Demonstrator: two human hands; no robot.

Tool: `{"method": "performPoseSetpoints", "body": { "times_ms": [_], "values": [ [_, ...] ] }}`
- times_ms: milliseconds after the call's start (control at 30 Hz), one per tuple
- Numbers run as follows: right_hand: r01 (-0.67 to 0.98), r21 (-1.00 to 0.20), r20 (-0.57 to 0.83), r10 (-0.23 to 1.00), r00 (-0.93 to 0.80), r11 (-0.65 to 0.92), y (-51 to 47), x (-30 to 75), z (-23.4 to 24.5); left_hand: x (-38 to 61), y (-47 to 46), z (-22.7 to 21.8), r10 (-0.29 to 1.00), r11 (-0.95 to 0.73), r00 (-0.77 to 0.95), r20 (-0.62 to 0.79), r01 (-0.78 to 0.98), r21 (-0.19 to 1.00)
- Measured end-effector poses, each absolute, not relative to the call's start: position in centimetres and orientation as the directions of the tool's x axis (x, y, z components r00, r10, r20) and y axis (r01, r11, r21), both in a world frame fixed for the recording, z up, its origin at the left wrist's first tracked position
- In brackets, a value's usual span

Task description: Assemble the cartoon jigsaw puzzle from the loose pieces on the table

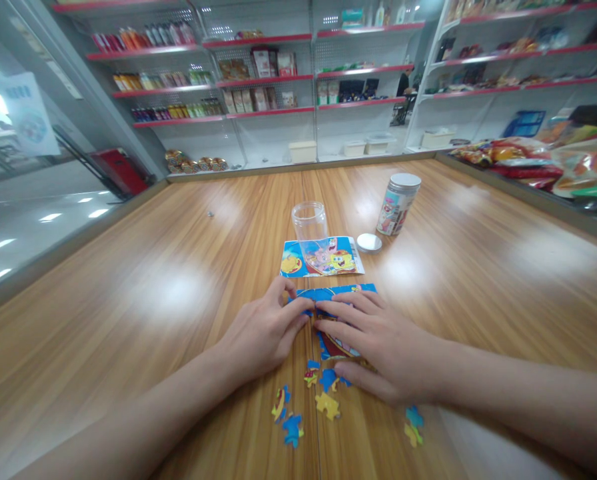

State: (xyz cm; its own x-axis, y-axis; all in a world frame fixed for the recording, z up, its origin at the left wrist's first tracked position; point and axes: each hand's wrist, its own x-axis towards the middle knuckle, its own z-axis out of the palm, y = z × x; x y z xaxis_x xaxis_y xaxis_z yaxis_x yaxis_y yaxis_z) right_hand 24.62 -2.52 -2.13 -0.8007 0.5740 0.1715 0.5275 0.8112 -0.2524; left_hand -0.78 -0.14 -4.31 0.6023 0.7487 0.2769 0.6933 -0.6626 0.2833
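A partly joined cartoon jigsaw (pixel 337 294) lies on the wooden table (pixel 178 293) in front of me. My left hand (pixel 263 330) rests at its left edge, fingers curled and pressing on a piece. My right hand (pixel 378 343) lies flat over the puzzle's right part, fingers stretched toward the left hand. Several loose pieces (pixel 323 393) are scattered just below my hands, and two more (pixel 413 425) lie under my right wrist.
Beyond the puzzle lies a picture card (pixel 291 263) with an empty clear jar (pixel 309 223) standing on it, a white lid (pixel 369 243) beside it, and a closed labelled jar (pixel 398 203). Snack bags (pixel 518 160) pile up at the right; shop shelves line the back.
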Motion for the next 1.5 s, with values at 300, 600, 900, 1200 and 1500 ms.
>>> {"method": "performPoseSetpoints", "body": {
  "times_ms": [300, 600, 900, 1200, 1500],
  "values": [
    [0.53, -0.247, 0.161, 0.574, -0.803, 0.811, -2.5, 24.6, -2.2, -0.7, 0.1, -4.2, 0.742, -0.667, 0.589, 0.32, 0.696, 0.266],
    [0.528, -0.259, 0.177, 0.577, -0.797, 0.809, -2.5, 24.7, -2.3, -1.1, 0.9, -4.6, 0.748, -0.656, 0.494, 0.443, 0.648, 0.387],
    [0.527, -0.255, 0.176, 0.574, -0.799, 0.811, -2.5, 24.7, -2.5, -1.1, 1.0, -4.6, 0.717, -0.673, 0.478, 0.507, 0.664, 0.326],
    [0.527, -0.256, 0.179, 0.576, -0.798, 0.81, -2.5, 24.6, -2.5, -0.8, 0.8, -4.3, 0.69, -0.699, 0.525, 0.499, 0.663, 0.269],
    [0.518, -0.266, 0.194, 0.572, -0.797, 0.813, -2.5, 24.6, -2.4, -0.9, 0.8, -4.4, 0.699, -0.683, 0.516, 0.495, 0.687, 0.248]
  ]
}}
